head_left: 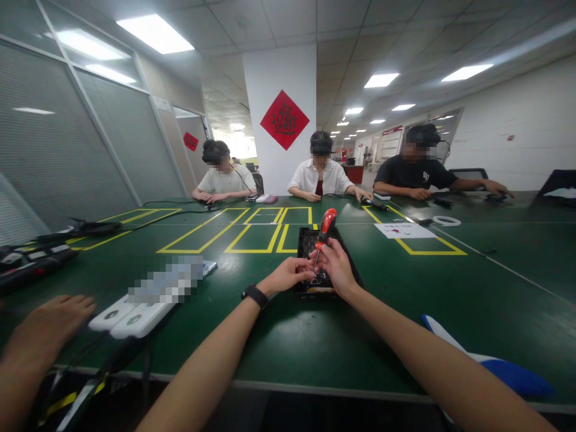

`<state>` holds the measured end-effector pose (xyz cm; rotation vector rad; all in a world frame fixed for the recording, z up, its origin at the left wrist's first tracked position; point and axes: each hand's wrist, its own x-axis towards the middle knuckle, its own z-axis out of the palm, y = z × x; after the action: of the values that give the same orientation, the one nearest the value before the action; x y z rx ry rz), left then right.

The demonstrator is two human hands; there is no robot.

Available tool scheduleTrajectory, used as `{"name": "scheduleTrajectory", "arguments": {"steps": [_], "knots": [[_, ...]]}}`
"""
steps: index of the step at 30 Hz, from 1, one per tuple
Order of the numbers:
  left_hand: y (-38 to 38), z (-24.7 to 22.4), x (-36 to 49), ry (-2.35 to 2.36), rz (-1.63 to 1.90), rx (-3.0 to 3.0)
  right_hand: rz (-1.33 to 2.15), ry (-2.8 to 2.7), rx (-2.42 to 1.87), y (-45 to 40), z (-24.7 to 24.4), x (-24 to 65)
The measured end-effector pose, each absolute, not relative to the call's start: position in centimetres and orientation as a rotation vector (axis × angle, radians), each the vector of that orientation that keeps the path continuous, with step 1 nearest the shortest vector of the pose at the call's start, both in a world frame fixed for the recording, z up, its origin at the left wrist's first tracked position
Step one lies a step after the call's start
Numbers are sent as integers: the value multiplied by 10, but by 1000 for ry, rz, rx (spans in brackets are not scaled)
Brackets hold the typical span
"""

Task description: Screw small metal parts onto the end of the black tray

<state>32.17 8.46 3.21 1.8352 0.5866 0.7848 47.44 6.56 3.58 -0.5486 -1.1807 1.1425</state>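
A red and black screwdriver [328, 225] stands nearly upright, tip down, over a black open tray [348, 258] holding small parts too dark to make out. My right hand [335, 264] is closed round its shaft just below the handle. From the left, my left hand [290, 275], with a black band on the wrist, reaches over the tray. Its thumb and fingers are pinched together near the screwdriver's tip; whatever lies between them is too small to name. Both hands are close together above the tray.
White power strips [139, 318] lie left, near another person's hand [49, 327]. A blue and white object [513, 373] is at right. Behind the tray are yellow tape outlines [252, 251], a paper sheet [405, 231] and a white tape roll [446, 221]. Three people sit across the green table [270, 348].
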Motion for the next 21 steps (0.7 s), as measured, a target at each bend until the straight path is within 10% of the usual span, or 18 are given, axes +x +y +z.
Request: {"name": "scheduleTrajectory", "arguments": {"steps": [9,21], "knots": [[103,22,311,791,1168,1750,922,-904,-719,80,52,496],[154,-11,324,1295,1198,1808,188,-1586,-2048,113,35,578]]}}
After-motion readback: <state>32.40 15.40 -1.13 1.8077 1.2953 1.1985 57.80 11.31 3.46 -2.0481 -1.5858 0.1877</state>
